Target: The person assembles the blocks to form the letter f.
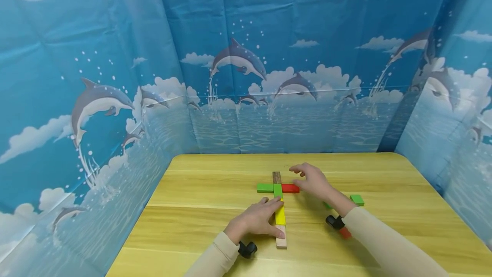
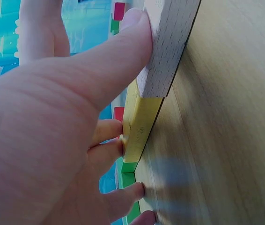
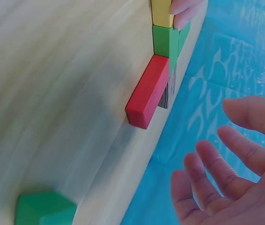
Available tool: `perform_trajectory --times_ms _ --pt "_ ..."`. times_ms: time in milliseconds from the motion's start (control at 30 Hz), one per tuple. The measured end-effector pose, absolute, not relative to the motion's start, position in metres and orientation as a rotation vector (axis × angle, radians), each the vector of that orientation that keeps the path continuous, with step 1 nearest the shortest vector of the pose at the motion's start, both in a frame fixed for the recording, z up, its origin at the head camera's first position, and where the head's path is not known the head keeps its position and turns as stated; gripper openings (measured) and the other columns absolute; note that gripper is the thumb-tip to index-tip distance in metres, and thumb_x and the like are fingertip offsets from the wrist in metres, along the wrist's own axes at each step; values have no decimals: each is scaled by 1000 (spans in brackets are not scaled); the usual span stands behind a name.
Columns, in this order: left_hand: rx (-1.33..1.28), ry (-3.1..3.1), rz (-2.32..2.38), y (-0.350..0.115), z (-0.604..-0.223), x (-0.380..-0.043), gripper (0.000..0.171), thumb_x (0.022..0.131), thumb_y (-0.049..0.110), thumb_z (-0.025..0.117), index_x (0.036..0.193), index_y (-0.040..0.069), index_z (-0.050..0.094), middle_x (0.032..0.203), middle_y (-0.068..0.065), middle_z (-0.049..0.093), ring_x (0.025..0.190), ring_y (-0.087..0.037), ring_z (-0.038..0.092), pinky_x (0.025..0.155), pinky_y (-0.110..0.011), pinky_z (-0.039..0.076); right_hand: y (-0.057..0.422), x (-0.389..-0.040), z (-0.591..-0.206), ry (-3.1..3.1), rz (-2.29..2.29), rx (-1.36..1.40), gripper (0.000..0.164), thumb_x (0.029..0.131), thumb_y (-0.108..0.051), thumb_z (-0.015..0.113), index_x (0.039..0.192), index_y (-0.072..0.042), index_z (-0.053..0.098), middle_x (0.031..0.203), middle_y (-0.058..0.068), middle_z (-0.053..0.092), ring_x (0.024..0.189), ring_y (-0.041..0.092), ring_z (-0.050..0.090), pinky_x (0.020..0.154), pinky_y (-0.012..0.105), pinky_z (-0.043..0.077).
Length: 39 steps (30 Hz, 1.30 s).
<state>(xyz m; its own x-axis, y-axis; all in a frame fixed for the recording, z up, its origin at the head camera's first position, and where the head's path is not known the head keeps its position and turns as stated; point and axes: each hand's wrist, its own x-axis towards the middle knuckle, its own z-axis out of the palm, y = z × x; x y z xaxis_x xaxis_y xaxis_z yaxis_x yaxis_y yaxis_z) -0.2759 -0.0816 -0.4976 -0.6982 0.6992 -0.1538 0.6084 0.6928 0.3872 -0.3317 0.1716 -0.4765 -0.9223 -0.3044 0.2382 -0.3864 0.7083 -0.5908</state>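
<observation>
the left hand lies loosely spread, fingers on the smooth yellow block, thumb on the pale, grained wooden block at the near end. the right hand is wide and holds nothing, near the bright red block. on the desk, these blocks form a cross with a central green block, a left green block and a dark, streaked brown block at the far end. a loose green block lies by the right sleeve.

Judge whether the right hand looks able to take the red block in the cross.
Probably yes: the right hand looks empty and close to the red block, whose outer end is free, with nothing visible between them.
</observation>
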Motion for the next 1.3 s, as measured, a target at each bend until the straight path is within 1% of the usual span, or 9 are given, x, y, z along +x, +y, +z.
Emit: perform_trajectory --times_ms 133,400,567,667,933,1067,1100,1233,1300 --pt "1034 2605 444 -82 -498 -276 93 86 66 67 161 23 30 167 7 18 150 -36 23 112 -53 35 182 -318 -475 -2782 974 562 40 93 -14 73 132 -10 66 116 7 64 103 33 62 81 47 54" --pt "1032 2630 432 -83 -503 -275 95 85 68 67 160 23 31 167 7 19 149 -35 24 112 -52 36 199 -295 -477 -2791 937 537 40 92 -12 73 131 -10 66 118 9 65 104 34 61 81 49 54" --pt "1003 2605 468 -85 -504 -270 94 84 66 68 160 23 32 166 8 19 149 -35 24 112 -55 35 210 -282 -481 -2818 890 531 40 91 -13 75 130 -12 67 113 1 65 103 32 62 80 45 53" --pt "1007 2607 476 -85 -503 -270 94 84 66 69 160 23 32 166 8 19 149 -35 24 111 -55 35 220 -277 -480 -2825 878 543 40 91 -12 76 129 -13 67 111 0 64 103 33 62 79 44 54" --pt "1041 2614 480 -80 -498 -273 95 85 64 69 160 22 31 166 6 20 150 -35 23 112 -54 35 254 -263 -475 -2852 914 532 39 91 -13 75 129 -14 67 114 4 63 108 35 61 83 50 54" --pt "1040 2616 473 -79 -498 -273 95 85 64 69 160 21 31 166 6 20 150 -35 23 112 -54 34 268 -254 -476 -2873 944 530 38 91 -11 74 129 -16 67 117 5 63 111 37 61 84 51 54" --pt "1040 2618 471 -80 -498 -273 95 85 64 69 160 21 31 166 6 20 150 -35 23 112 -54 34 270 -251 -476 -2879 943 525 38 91 -11 74 129 -16 67 118 4 63 112 37 61 84 51 54" --pt "1038 2626 461 -81 -500 -274 94 85 65 68 161 22 30 166 7 19 150 -35 23 112 -55 34 280 -240 -478 -2890 888 566 39 90 -12 76 128 -13 67 117 4 63 94 22 61 73 36 53" --pt "1027 2620 465 -82 -501 -274 94 85 64 68 160 22 30 166 8 19 150 -35 23 112 -55 34 283 -234 -481 -2883 855 595 40 89 -13 78 128 -13 68 117 3 63 89 17 59 69 31 50"
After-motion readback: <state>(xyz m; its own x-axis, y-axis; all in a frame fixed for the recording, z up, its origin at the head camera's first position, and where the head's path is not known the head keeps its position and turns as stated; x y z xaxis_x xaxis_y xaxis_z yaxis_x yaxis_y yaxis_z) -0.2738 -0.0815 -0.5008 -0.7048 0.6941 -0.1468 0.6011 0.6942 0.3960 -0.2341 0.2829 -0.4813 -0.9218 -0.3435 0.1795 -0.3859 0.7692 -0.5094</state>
